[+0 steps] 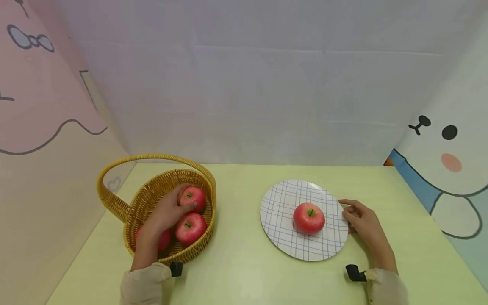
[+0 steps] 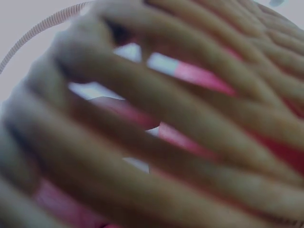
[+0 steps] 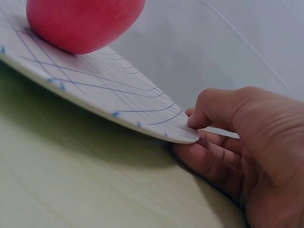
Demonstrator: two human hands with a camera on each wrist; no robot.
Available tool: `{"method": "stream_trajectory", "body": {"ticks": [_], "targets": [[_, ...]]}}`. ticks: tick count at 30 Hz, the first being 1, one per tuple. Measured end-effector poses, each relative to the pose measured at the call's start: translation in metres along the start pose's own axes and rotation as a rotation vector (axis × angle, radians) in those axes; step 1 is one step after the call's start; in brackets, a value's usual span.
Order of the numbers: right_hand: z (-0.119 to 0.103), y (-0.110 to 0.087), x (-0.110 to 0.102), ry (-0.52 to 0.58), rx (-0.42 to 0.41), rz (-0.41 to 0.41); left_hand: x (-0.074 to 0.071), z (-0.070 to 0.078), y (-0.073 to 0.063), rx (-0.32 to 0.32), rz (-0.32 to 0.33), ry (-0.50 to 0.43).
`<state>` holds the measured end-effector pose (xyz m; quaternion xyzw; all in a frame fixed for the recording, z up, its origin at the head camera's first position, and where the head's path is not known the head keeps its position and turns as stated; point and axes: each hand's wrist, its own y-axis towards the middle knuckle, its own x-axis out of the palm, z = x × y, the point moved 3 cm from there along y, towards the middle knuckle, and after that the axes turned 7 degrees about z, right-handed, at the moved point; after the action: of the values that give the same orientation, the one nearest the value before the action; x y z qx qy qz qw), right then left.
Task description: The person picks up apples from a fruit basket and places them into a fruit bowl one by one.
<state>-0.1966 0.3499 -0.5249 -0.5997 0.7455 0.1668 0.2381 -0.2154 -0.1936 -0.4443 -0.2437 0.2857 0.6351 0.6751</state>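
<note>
Inside the yellow wicker basket (image 1: pixel 148 192), my left hand (image 1: pixel 167 214) grips a red apple (image 1: pixel 193 196) with thumb and fingers around its sides. Another apple (image 1: pixel 190 229) lies just in front of it, and a third apple (image 1: pixel 164 240) is partly covered by my wrist. Blurred basket strands (image 2: pixel 156 95) fill the left wrist view and hide the left fingers. My right hand (image 1: pixel 364 224) pinches the right rim of a round white plate (image 1: pixel 280 212) with blue grid lines, thumb on one face and fingers under the edge. One red apple (image 1: pixel 309 218) sits on the plate.
The basket's tall handle (image 1: pixel 156 156) arches over its far side. Everything stands on a pale yellow-green table (image 1: pixel 238 237). A whitish cloth wall (image 1: pixel 259 97) rises behind it, with cartoon-printed panels at left and right.
</note>
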Motion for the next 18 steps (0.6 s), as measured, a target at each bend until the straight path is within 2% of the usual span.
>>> {"method": "stream_trajectory", "body": {"ticks": [7, 11, 14, 18], "targets": [[-0.0013, 0.0003, 0.0009, -0.006, -0.007, -0.001, 0.0042, -0.0005, -0.0003, 0.125, -0.014, 0.009], [-0.0008, 0.001, 0.0016, -0.011, -0.007, -0.004, 0.0053, -0.0007, -0.0017, 0.118, -0.009, -0.018], [-0.0004, 0.0009, 0.0017, -0.008, -0.006, -0.005, 0.0052, -0.0013, -0.0013, 0.091, -0.001, -0.045], [-0.0001, 0.0005, 0.0011, -0.007, -0.005, -0.003, 0.0037, -0.0015, 0.0005, 0.084, 0.04, -0.026]]}}
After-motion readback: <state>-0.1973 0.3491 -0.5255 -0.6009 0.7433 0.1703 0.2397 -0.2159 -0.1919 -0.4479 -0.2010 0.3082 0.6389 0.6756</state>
